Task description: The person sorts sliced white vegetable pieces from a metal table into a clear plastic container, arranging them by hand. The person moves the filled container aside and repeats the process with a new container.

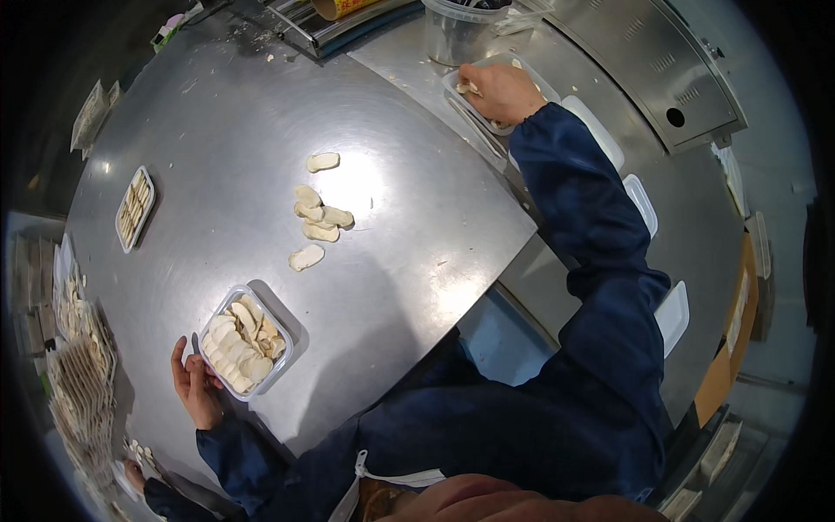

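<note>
My left hand [197, 386] is at the lower-left side of a plastic tray [283, 367], fingers spread and fingertips by its rim. Pale slices [228, 349], apparently mushroom, fill that tray: overlapping rows on the left, looser pieces on the right. At the far right of the table, my right hand [505, 89] reaches into a second plastic tray [548, 87] and pinches a pale piece [466, 88]. My palm hides much of that tray's contents. Between the two trays, several loose slices [319, 215] lie on the steel table [391, 280], some overlapping in a small heap.
A small filled tray [136, 209] rests at the left. Stacked filled trays [81, 378] line the left edge, near another person's hand [134, 475]. A clear bucket [456, 32], a film-roll holder [319, 39], a steel cabinet [652, 65] and white trays [595, 134] stand beyond.
</note>
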`<state>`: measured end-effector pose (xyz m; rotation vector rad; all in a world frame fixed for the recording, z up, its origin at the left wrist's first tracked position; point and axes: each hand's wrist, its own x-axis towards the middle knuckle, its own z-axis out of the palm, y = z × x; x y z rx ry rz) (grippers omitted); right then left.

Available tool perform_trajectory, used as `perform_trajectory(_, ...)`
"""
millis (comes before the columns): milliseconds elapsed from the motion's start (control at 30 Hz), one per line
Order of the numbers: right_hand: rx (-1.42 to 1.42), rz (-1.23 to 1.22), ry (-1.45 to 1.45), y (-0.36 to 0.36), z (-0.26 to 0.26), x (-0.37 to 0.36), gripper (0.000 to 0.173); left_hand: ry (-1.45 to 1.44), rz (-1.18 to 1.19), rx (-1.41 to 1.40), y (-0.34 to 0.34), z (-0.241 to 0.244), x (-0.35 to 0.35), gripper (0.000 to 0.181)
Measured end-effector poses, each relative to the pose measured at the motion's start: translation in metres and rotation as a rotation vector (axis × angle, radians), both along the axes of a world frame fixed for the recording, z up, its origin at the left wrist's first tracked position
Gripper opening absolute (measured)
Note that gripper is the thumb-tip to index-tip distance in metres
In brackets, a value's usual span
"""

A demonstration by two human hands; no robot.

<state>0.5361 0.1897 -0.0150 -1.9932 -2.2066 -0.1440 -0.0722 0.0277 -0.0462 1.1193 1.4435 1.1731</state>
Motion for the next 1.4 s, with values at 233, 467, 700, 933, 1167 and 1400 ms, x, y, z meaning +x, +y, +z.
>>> perform_trajectory(233, 0.049, 0.005, 0.051, 0.006, -0.013, 0.008, 0.024, -0.002, 0.011, 0.014, -0.002, -0.001, 0.001, 0.046)
perform_trajectory(467, -0.055, -0.029, 0.631, 0.007, -0.004, 0.030, 0.030, -0.029, 0.085, -0.023, 0.001, 0.003, 0.012, 0.046)
perform_trajectory(700, -0.115, 0.204, 0.717, -0.043, 0.048, -0.049, 0.021, -0.021, -0.024, -0.031, 0.005, -0.027, -0.023, 0.044)
perform_trajectory(933, -0.242, 0.418, 0.624, -0.098, 0.053, -0.201, 0.015, -0.120, 0.000, -0.014, -0.008, 0.008, 0.007, 0.045)
perform_trajectory(1167, -0.259, 0.619, 0.413, -0.113, 0.041, -0.292, 0.014, -0.059, -0.088, 0.038, -0.010, 0.004, 0.005, 0.043)
perform_trajectory(1400, -0.306, 0.710, 0.237, -0.103, 0.032, -0.325, 0.015, -0.058, -0.069, 0.025, -0.011, 0.005, 0.009, 0.043)
